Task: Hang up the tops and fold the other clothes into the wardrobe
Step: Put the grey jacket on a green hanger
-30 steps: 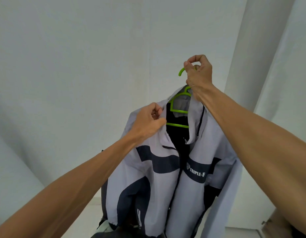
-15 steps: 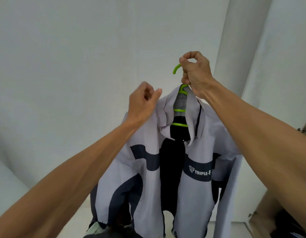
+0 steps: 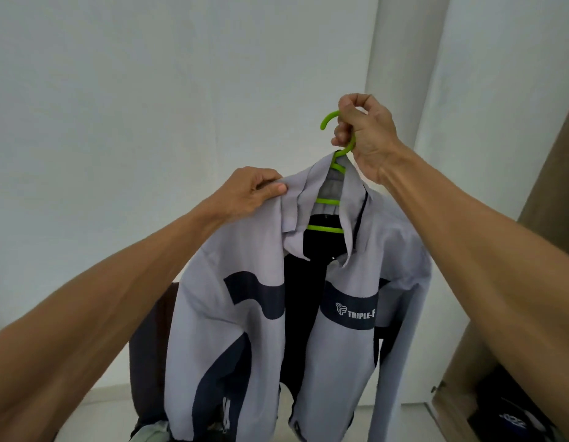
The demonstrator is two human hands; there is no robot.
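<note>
Settling the jacket (image 3: 232, 282) on its green hanger (image 3: 324, 229) before hanging.
The left hand (image 3: 254, 193) pinches the shoulder cloth beside the collar and should ease it outward until both shoulders sit level; the right hand (image 3: 369, 135) grips the hanger's neck, best kept steady. The jacket, pale grey with navy bands and open-fronted, hangs in mid-air, the wardrobe (image 3: 560, 161) beyond to the right.

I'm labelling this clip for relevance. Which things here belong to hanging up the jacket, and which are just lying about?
In the job: grey and navy jacket; green hanger inside it; left hand pinching its shoulder; right hand gripping the hanger below the hook; wardrobe at the right edge.
Lying about: dark clothes low in the wardrobe; dark brown thing behind the jacket; white wall.
</note>
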